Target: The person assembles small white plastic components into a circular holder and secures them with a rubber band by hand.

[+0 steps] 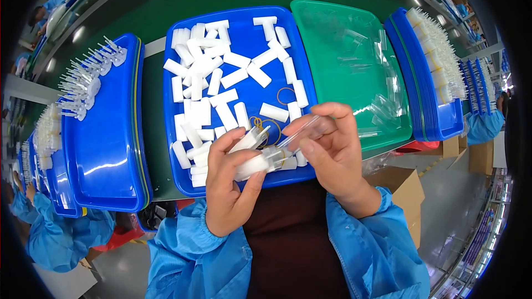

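Note:
Over the near edge of the blue tray (252, 99), my left hand (227, 191) grips white cylinders (252, 167) with transparent plastic ends that point right. Closed around a transparent plastic tube (303, 133), my right hand (342, 158) holds it between thumb and fingers. The tube's lower end meets or overlaps the ends of the held cylinders; I cannot tell whether it is pushed onto one. Many loose white cylinders (235, 59) lie in the blue tray. Thin yellowish rubber bands (286, 96) lie among them, partly hidden behind my hands.
A green tray (327, 77) with transparent tubes (385, 108) adjoins on the right. Blue tray stacks flank both sides, the left (105, 155) carrying thin-stemmed pieces (83, 86), the right (418, 105) banded white bundles (435, 50). A cardboard box (409, 199) stands lower right. A co-worker's blue sleeve (66, 238) shows left.

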A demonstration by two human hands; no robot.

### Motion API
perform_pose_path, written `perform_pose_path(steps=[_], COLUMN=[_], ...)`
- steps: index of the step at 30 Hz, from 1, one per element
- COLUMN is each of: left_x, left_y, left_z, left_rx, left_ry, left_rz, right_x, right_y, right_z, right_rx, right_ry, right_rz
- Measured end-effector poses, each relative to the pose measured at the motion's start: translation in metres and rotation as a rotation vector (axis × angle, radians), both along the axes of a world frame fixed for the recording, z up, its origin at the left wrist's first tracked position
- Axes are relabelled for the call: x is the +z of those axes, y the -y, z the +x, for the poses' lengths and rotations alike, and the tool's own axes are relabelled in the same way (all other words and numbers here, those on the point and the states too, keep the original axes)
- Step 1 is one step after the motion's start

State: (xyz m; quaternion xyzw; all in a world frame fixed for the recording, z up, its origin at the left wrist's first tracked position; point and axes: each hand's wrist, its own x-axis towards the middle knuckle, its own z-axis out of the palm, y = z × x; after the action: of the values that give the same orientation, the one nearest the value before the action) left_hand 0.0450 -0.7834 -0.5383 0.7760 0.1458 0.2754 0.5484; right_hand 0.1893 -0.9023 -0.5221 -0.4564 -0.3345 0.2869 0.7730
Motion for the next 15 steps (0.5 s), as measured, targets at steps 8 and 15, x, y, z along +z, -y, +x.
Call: perform_pose_path(steps=[8, 15], left_x=[0.0007, -0.0017], left_y=[0.001, 0.0003], left_z=[-0.0027, -0.0043], left_rx=[0.003, 0.001], left_ry=[-0.025, -0.022], left_rz=[0.04, 0.038], right_x=[-0.0013, -0.0037], right_y=[-0.002, -0.0029], right_z=[-0.0075, -0.011], right_rx=[-0.001, -0.031], right_ry=[0.107, 0.153], right_rz=[-0.123, -0.125])
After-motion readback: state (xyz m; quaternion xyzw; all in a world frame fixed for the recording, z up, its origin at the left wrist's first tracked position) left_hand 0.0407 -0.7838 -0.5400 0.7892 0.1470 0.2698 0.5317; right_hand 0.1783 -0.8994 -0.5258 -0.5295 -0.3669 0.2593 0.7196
